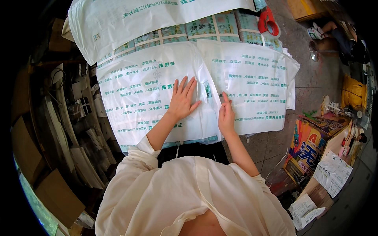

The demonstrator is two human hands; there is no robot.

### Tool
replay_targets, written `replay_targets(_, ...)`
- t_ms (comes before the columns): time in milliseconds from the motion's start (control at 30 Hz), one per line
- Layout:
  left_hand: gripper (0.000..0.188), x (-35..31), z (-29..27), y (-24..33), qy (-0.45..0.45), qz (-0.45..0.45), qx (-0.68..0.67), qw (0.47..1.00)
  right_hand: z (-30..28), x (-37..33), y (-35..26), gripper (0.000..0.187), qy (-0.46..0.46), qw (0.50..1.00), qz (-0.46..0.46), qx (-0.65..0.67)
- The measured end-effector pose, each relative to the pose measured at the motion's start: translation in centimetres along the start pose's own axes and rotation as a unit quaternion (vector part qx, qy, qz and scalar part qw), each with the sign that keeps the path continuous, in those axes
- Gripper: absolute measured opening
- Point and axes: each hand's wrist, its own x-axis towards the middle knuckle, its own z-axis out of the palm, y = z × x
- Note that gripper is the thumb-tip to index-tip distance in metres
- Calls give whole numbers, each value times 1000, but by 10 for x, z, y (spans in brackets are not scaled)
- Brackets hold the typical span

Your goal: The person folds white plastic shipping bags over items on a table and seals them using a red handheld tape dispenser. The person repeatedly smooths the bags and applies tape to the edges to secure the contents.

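The left hand (pixel 182 99) is resting flat, fingers spread wide, on the left sheet (pixel 138 90). The right hand (pixel 226 117) is extending 1 finger at the right sheet (pixel 256 92); I cannot tell whether its curled fingers are pinching. These 2 glossy, creased sheets are partly covering strapped, green-patterned bundles (pixel 201 28).

- From here I see the left sheet (pixel 138 92) and right sheet (pixel 258 78) lying on the wrapped bundles (pixel 212 26).
- The left hand (pixel 182 99) is on the left sheet, the right hand (pixel 226 117) on the right one.
- Behind lies the far sheet (pixel 157 19).
- The tape holder (pixel 264 20) sits back right.
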Motion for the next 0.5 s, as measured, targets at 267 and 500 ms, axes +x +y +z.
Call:
replay_targets(267, 65, -3, 6, -9, 33, 11, 1, 999, 3, 18, -14, 28, -131, 974, -50, -178)
replay_targets(500, 65, -3, 8, -9, 53, 2, -33, 998, 31, 43, -50, 38, -35, 967, -57, -247)
